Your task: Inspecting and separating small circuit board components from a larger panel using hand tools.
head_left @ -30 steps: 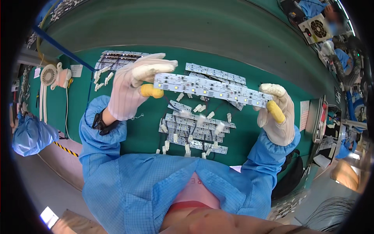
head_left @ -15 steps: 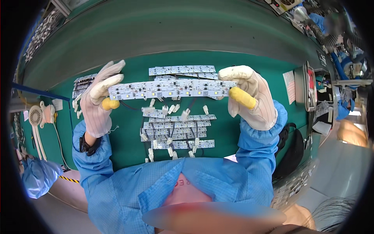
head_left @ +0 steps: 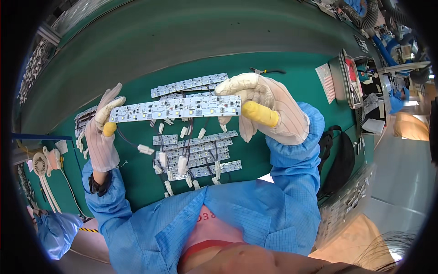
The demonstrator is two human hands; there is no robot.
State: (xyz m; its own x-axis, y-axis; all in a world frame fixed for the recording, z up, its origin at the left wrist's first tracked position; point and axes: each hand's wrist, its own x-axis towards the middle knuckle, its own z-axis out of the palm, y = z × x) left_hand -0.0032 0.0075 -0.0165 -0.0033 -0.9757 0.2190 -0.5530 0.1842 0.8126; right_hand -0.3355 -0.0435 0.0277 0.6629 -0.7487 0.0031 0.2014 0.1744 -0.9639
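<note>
One LED strip (head_left: pixel 175 108), clamped by my left grip (head_left: pixel 100 139) and right grip (head_left: pixel 283 112), has shifted toward nine o'clock; I judge its handling unfinished.

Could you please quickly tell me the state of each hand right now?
Left hand: closed on the left end of a circuit board strip.
Right hand: closed on the right end of that circuit board strip.

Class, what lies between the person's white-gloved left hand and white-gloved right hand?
In the head view, a long, narrow white circuit board spans the whole stretch from the left hand to the right hand.
</note>
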